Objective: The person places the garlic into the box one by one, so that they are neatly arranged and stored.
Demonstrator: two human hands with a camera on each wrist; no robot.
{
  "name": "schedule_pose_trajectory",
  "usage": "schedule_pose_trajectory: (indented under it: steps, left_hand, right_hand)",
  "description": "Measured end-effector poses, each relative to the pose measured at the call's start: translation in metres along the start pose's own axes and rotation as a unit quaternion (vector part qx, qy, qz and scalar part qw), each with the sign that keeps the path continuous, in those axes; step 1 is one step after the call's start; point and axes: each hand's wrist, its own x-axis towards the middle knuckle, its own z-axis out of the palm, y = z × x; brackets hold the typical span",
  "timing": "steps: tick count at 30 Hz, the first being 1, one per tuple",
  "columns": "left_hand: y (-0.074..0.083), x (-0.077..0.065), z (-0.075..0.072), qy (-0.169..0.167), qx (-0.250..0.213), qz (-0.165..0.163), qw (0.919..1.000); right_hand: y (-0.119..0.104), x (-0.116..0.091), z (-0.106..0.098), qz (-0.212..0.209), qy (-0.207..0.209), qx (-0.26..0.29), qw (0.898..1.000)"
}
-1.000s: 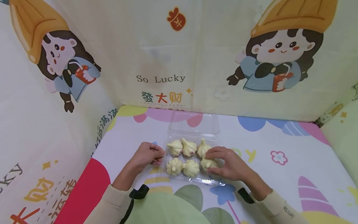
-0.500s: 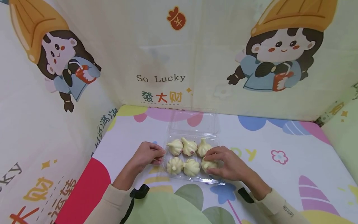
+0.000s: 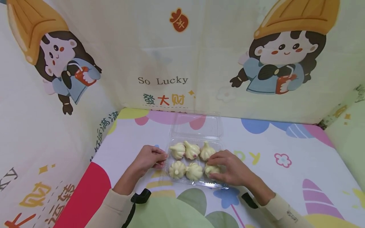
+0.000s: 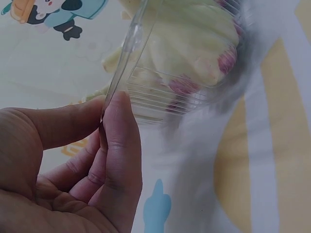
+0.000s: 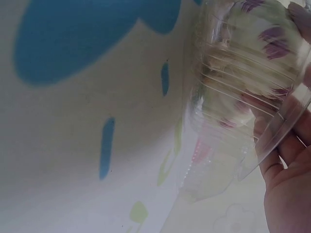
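A clear plastic clamshell box (image 3: 182,181) lies on the table with its lid (image 3: 196,126) folded back. Two rows of pale garlic bulbs (image 3: 177,170) sit inside it. With thumb and forefinger, my left hand (image 3: 150,157) pinches the box's left rim, seen closely as a thin plastic edge (image 4: 127,48) in the left wrist view. My right hand (image 3: 232,167) curls thumb and fingers round the garlic bulb (image 3: 211,170) in the front right place, partly hiding it. Through the box wall, the right wrist view shows a purple-marked bulb (image 5: 272,43) and fingers beside the rim.
A cloth with bright cartoon prints covers the table (image 3: 256,196). Printed curtains (image 3: 214,63) stand behind it and at both sides. Black straps (image 3: 141,196) show at the wrists, near the beige sleeves.
The bulb in my right hand sits slightly lower in its place, and the fingers have shifted a little around it. The left hand stays on the rim. The head view moves slightly.
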Motion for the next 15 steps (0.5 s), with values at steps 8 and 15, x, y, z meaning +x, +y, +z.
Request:
schedule_pose_trajectory:
  steps: [8, 15]
  left_hand:
    - [-0.0005, 0.0002, 0.0004, -0.003, 0.0, 0.005, 1.0]
    - [-0.0014, -0.0014, 0.0003, 0.0, 0.002, 0.004, 1.0]
  right_hand:
    - [0.0015, 0.0012, 0.0003, -0.016, -0.006, -0.019, 1.0]
    - [0.0035, -0.0003, 0.0042, -0.026, -0.015, -0.023, 0.999]
